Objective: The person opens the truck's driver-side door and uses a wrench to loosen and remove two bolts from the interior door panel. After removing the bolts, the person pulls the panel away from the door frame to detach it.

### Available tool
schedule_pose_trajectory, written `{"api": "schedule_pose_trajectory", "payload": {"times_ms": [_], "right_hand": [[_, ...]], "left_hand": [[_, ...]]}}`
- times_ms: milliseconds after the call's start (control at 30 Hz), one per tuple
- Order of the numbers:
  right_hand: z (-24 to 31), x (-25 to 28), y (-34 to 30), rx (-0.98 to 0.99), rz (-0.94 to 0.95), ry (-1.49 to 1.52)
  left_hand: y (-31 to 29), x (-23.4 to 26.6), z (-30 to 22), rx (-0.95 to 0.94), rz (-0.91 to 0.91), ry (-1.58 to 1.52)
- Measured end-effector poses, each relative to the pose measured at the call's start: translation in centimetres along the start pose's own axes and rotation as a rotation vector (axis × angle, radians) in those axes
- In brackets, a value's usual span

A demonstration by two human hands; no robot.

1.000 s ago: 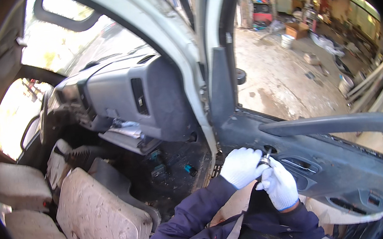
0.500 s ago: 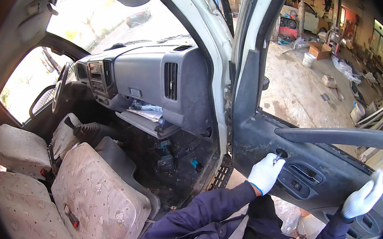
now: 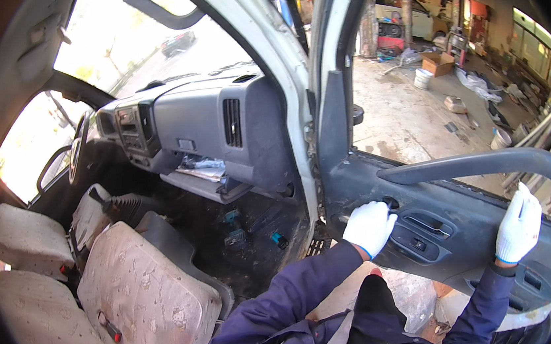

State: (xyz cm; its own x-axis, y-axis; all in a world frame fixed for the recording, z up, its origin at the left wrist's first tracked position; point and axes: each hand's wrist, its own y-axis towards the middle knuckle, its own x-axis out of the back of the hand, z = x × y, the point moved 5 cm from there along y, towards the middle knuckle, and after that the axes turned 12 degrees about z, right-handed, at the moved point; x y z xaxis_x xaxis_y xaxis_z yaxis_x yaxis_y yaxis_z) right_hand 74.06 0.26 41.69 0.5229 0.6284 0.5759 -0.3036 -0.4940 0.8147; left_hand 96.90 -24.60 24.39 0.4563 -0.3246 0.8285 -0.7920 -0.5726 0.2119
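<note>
My left hand (image 3: 369, 230), in a white knit glove, is at the dark door trim panel (image 3: 350, 185) of the open vehicle door. Its closed fingers are at a round dark recess (image 3: 391, 202), beside the inner door handle (image 3: 428, 225). What they grip is hidden by the glove. My right hand (image 3: 518, 227), also gloved in white, is raised in front of the panel's rear part, just below the curved grab bar (image 3: 480, 163). Its fingers point upward and draw together at the tips; anything between them is too small to make out. A window switch (image 3: 420, 245) sits below the handle.
Left is the cab, with stained patterned seats (image 3: 147, 290), a dashboard (image 3: 190, 117) and an open glove box (image 3: 200, 184) holding papers. Teal-and-black power tools (image 3: 235, 232) lie on the cab floor. Outside the door are a white bucket (image 3: 423, 79), a cardboard box (image 3: 437, 63) and long pipes (image 3: 544, 139).
My view has shifted to the right. My right hand has risen from low on the door panel, its fingers turned upward. The left hand stays by the recess; the shiny metal bit at its fingers no longer shows.
</note>
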Motion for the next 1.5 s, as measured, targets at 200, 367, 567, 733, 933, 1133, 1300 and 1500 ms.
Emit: {"api": "schedule_pose_trajectory", "payload": {"times_ms": [200, 367, 567, 733, 933, 1133, 1300, 1500], "right_hand": [[0.8, 0.5, 0.1, 0.053, -0.040, -0.063], [1.2, 0.9, 0.3, 0.072, -0.065, -0.043], [1.3, 1.0, 0.3, 0.029, -0.060, -0.017], [1.2, 1.1, 0.2, 0.009, -0.047, 0.032], [1.2, 1.7, 0.3, 0.033, -0.048, 0.106], [0.9, 1.7, 0.3, 0.021, -0.029, 0.190], [0.8, 1.9, 0.3, -0.003, -0.022, 0.229], [0.6, 2.1, 0.5, 0.034, -0.002, 0.286]], "left_hand": [[-0.1, -4.8, 1.9, 0.259, 0.087, -1.241], [-0.2, 1.6, -0.6, -0.168, -0.101, 0.321], [-0.1, 0.7, -0.4, -0.010, -0.047, 0.019], [-0.1, -5.0, 2.0, 0.333, 0.071, -1.172], [0.2, 1.6, -1.5, 0.024, -0.043, 0.283], [0.6, 1.7, -1.9, 0.119, 0.035, 0.258], [0.3, -3.2, 1.8, 0.422, -0.033, -0.811], [0.5, -0.3, -0.6, 0.275, -0.096, 0.050]]}}
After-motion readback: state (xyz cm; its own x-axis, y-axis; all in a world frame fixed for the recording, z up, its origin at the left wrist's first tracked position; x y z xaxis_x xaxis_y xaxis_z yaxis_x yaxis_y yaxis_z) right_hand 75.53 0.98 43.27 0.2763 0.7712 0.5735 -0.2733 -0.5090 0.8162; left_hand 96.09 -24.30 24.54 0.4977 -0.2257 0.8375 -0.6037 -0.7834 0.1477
